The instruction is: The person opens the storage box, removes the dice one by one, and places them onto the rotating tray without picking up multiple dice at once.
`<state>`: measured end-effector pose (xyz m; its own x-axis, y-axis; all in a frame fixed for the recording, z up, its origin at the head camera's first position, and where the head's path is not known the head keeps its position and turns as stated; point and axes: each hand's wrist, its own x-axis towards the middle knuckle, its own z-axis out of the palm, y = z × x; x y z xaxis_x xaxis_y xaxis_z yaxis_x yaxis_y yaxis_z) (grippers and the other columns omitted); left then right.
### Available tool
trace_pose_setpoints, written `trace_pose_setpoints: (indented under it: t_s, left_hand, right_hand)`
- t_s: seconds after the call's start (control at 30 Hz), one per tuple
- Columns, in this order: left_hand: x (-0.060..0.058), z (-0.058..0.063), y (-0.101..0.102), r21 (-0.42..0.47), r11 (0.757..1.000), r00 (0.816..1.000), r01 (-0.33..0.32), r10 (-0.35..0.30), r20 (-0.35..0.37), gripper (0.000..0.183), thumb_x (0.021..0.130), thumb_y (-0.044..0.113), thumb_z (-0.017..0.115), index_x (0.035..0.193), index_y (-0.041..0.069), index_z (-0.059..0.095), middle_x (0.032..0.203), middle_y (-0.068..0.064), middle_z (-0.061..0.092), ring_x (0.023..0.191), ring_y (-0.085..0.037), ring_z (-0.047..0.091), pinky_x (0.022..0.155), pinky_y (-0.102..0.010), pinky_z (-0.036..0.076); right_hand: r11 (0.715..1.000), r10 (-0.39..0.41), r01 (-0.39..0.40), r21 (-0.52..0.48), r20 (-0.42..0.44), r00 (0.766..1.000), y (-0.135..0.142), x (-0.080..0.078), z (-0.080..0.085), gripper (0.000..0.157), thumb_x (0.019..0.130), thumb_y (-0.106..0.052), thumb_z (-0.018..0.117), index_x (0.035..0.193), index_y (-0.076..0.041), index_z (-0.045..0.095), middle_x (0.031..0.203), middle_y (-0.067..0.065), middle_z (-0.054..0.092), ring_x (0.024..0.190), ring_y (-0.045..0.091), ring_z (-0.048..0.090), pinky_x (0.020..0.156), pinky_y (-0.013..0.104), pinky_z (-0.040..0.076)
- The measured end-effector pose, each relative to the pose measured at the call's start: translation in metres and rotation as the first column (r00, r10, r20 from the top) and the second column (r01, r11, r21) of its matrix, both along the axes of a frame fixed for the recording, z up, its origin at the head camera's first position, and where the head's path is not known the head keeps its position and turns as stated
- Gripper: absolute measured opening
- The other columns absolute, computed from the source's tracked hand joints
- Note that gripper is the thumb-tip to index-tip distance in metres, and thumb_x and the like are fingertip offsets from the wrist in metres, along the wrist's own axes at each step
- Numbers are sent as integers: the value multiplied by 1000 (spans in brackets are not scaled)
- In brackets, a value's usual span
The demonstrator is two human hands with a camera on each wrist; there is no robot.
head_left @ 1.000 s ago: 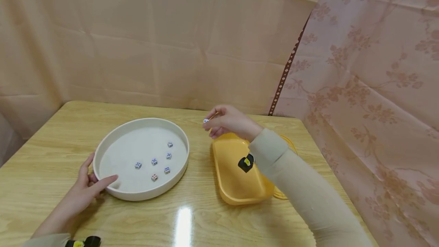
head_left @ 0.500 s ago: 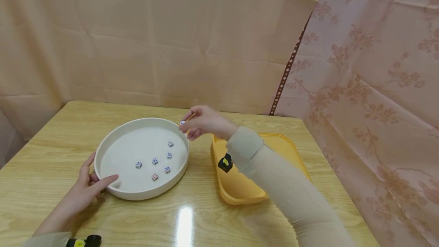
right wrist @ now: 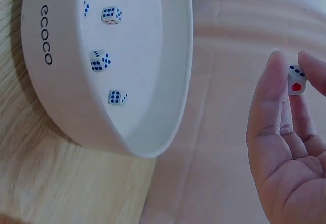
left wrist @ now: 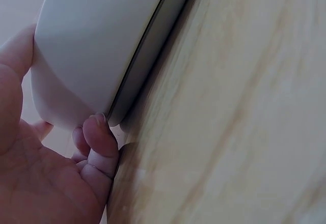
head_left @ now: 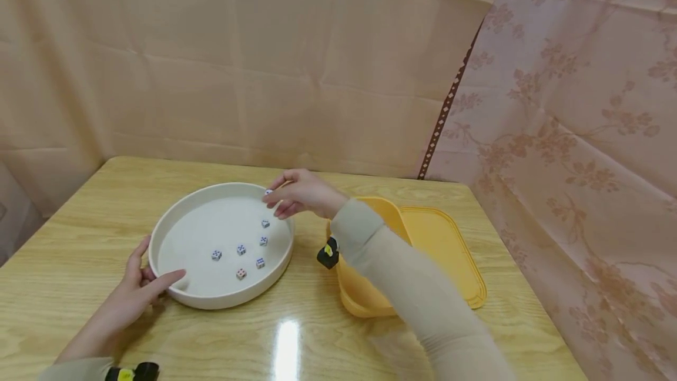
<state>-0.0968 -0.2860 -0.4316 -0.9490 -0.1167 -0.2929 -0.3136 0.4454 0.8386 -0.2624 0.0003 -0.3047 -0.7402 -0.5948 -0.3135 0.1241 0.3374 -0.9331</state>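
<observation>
My right hand (head_left: 304, 193) pinches a white die (right wrist: 297, 79) between thumb and fingertip, over the far right rim of a round white tray (head_left: 240, 298). One red spot and several blue ones show on that die in the right wrist view. Inside the tray lie several dice, among them a blue-spotted die (head_left: 216, 255) and a red-spotted die (head_left: 241, 274). With its thumb over the rim and its fingers against the outer wall and lower edge, my left hand (head_left: 134, 287) grips the tray's near left side.
To the right of the tray stands a yellow container (head_left: 365, 304), partly hidden by my right sleeve. A flat yellow lid (head_left: 444, 246) lies beside it on the wooden table (head_left: 211, 346). Curtains (head_left: 264, 75) hang behind and to the right.
My right hand has moved left with the die, from above the yellow container to the tray's far right rim. My left hand keeps its hold on the tray.
</observation>
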Motion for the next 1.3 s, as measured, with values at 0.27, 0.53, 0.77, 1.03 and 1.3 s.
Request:
trace_pose_setpoints:
  t_s: [0.27, 0.53, 0.77, 1.03, 1.3]
  left_hand:
    - [-2, 0, 0, 20, 1000, 1000, -11, 11, 6, 108, 99, 45, 57, 151, 21, -34, 101, -7, 44, 77, -11, 49, 65, -24, 43]
    - [0, -3, 1, 59, 998, 1000, -23, 23, 4, 108, 99, 42, 59, 151, 23, -34, 101, -4, 48, 76, -9, 50, 65, -24, 43]
    - [-1, -1, 0, 10, 1000, 1000, -1, 1, -12, 107, 99, 44, 57, 151, 20, -33, 101, -8, 45, 74, -12, 50, 63, -25, 44]
    - [-2, -3, 2, 57, 998, 1000, -16, 16, -12, 108, 99, 42, 59, 152, 22, -32, 100, -4, 46, 76, -10, 48, 64, -24, 43]
    - [-1, -7, 1, 23, 1000, 998, -4, 5, -57, 106, 99, 40, 59, 153, 18, -30, 99, -5, 49, 73, -9, 50, 62, -25, 43]
  right_hand:
    - [997, -40, 43, -61, 39, 998, -16, -9, -15, 19, 91, -5, 69, 108, -2, 60, 94, 15, 70, 61, 15, 65, 65, 27, 58]
    - [997, -57, 60, -45, 76, 995, -30, -12, -36, 12, 90, -7, 72, 99, -3, 64, 108, 25, 70, 60, 16, 64, 60, 26, 57]
    - [996, -78, 80, -24, 70, 994, -43, -12, -55, 10, 90, -8, 72, 96, -5, 64, 82, 8, 68, 57, 14, 62, 56, 24, 55]
    - [995, -104, 104, 12, 56, 993, -55, -9, -73, 12, 88, -7, 74, 89, -8, 62, 74, 6, 66, 51, 13, 58, 51, 23, 52]
    - [993, -117, 116, 16, 46, 992, -57, -6, -84, 13, 88, -5, 74, 92, -4, 61, 71, 7, 64, 51, 13, 58, 50, 22, 51]
